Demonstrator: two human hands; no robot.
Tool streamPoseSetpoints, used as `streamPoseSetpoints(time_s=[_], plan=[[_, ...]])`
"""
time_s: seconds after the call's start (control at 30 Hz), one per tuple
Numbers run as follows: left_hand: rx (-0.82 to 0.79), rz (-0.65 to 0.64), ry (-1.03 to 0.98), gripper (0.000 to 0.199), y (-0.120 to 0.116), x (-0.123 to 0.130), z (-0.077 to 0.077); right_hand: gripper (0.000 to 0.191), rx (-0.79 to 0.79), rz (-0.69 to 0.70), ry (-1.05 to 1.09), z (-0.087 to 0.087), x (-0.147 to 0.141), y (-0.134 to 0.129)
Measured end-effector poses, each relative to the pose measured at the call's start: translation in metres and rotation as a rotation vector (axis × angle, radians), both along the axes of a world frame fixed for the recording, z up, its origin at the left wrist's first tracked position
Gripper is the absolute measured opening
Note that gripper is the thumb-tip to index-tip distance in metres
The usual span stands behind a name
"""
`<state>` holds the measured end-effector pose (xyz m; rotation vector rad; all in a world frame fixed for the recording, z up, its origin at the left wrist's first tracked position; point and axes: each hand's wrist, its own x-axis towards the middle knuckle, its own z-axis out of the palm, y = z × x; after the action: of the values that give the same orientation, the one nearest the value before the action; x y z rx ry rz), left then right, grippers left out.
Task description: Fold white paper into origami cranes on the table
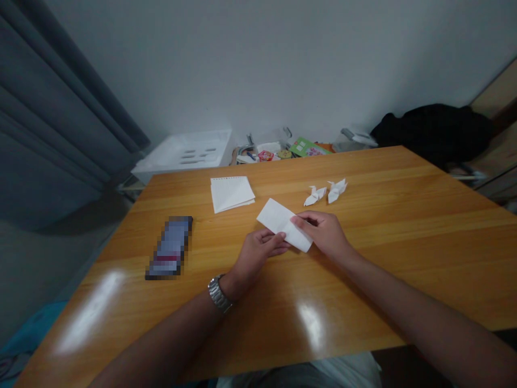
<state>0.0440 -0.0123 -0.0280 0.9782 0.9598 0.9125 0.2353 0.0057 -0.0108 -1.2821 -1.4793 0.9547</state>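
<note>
A folded rectangle of white paper [278, 216] is held slantwise above the middle of the table. My left hand [260, 250], with a metal watch [219, 295] on its wrist, pinches the paper's lower edge, thumb on top and fingers beneath. At the right end, my right hand [323, 231] grips the sheet with its thumb on the upper face; its other fingers are partly hidden behind. Just beyond my right hand stand two folded paper cranes, one on the left [315, 195] and one on the right [336, 191].
A stack of white notepad sheets [232, 194] lies on the wooden table [383, 215]. To the left is a phone [169, 248], its screen blurred. Past the far edge are a white foam box [189, 153], a green booklet [309, 147] and black cloth [432, 129].
</note>
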Motion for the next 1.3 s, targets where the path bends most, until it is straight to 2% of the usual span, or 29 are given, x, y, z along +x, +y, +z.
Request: streamPoseSetpoints(time_s=[0.43,0.67,0.83,1.03,1.3], plan=[[-0.019,0.057,0.030,0.033,0.004,-0.003,0.000,0.033,-0.065,-0.028,0.089,-0.004,-0.003,0.000],[0.018,0.050,0.048,0.034,0.003,-0.004,0.005,0.033,-0.076,-0.022,0.107,-0.006,-0.003,0.001],[0.081,0.078,0.040,0.040,0.005,-0.006,0.003,0.035,-0.097,-0.014,0.139,-0.005,-0.004,0.001],[0.128,0.201,0.059,0.044,0.011,-0.012,0.000,0.035,-0.170,0.084,0.184,-0.007,-0.008,-0.001],[0.145,0.180,0.120,0.042,0.013,-0.017,0.002,0.032,-0.249,0.166,0.226,-0.007,-0.007,-0.002]])
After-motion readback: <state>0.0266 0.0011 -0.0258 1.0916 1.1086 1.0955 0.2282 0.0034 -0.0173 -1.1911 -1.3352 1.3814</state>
